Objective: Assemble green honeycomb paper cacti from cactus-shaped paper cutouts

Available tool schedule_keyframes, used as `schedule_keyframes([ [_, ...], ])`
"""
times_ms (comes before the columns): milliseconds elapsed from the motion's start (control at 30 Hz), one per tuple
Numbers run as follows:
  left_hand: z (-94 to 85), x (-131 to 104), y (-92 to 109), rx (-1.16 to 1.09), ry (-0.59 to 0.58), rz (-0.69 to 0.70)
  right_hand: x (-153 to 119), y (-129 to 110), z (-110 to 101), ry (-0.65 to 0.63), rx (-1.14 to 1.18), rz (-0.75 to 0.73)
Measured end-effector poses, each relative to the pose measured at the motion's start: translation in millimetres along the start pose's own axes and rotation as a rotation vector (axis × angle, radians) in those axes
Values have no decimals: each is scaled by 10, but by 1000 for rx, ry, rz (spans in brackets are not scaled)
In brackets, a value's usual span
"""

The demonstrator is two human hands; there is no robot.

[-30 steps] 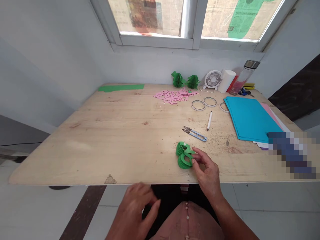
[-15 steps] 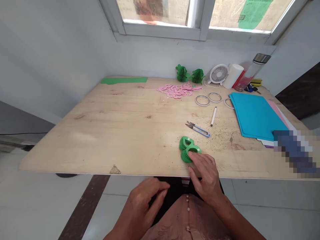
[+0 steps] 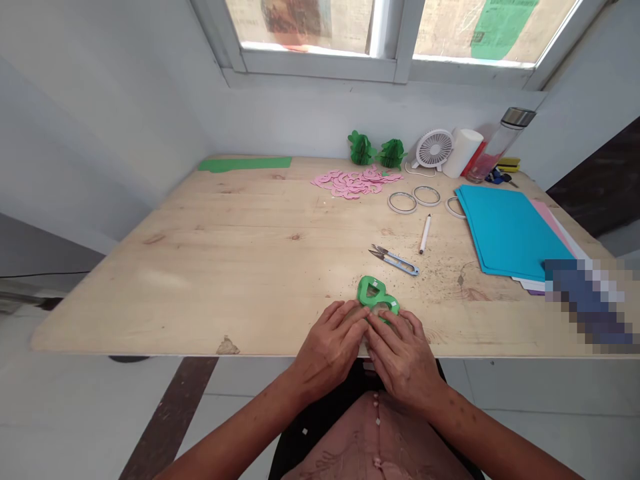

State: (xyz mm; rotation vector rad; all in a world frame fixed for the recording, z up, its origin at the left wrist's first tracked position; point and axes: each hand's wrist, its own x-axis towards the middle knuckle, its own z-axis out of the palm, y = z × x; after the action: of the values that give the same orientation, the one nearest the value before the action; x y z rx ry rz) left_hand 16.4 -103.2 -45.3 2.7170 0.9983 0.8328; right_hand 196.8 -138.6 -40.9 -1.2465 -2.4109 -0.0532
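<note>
Green paper cut-out [image 3: 381, 293] lay near the front edge of the wooden tabletop [image 3: 240, 280], right of centre, both hands at its near side. Wrists and forearms came in over that front edge, so little wood showed between hands and rim. Left of the hands the top ran wide to its rounded left end, bare grain showing. Tighter beyond the cut-out: snips [image 3: 395, 259] just past it, blades pointing left, then white pen [image 3: 425, 233], then pink paper pieces [image 3: 345, 181] farther back. Blue sheets [image 3: 513, 230] took up the right side, well apart from the right hand.

Grip: left hand [image 3: 333, 337] had fingers bent and close together, tips at the near left of the cut-out. Right hand [image 3: 403, 353] had fingers curved over its near loop, touching. Hands met or nearly met at the fingertips. Pinch or just pressing, couldn't tell for either.

Hidden: near part of the cut-out sat under the fingers; both thumbs hard to make out. One tape ring [image 3: 453, 212] was partly covered by the blue sheets. Pixelated patch [image 3: 587, 303] at right unreadable. Window [image 3: 320, 63] cut off at top.
</note>
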Motion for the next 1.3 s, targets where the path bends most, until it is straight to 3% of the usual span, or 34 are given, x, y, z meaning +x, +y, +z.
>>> schedule_keyframes([
  [133,-43,-11,1,-142,60,-38,-12,-25,-43,30,49,17],
  [233,-121,-1,0,-288,205,-178,-42,-3,-69,127,110,55],
  [333,-163,35,-15,-337,306,-331,-54,60,-64,243,151,190],
  [400,-160,76,-22,-345,321,-363,-40,100,-54,265,190,296],
  [500,-119,133,-13,-330,325,-301,12,125,-53,264,241,400],
  [733,-45,122,17,-222,295,-114,177,132,-74,219,343,451],
  [933,-48,103,13,-164,241,-71,195,177,-60,220,416,531],
  [1133,-34,100,4,-143,233,-61,192,133,-81,234,381,483],
  [1300,-34,94,-1,-145,232,-63,193,140,-81,251,397,540],
])
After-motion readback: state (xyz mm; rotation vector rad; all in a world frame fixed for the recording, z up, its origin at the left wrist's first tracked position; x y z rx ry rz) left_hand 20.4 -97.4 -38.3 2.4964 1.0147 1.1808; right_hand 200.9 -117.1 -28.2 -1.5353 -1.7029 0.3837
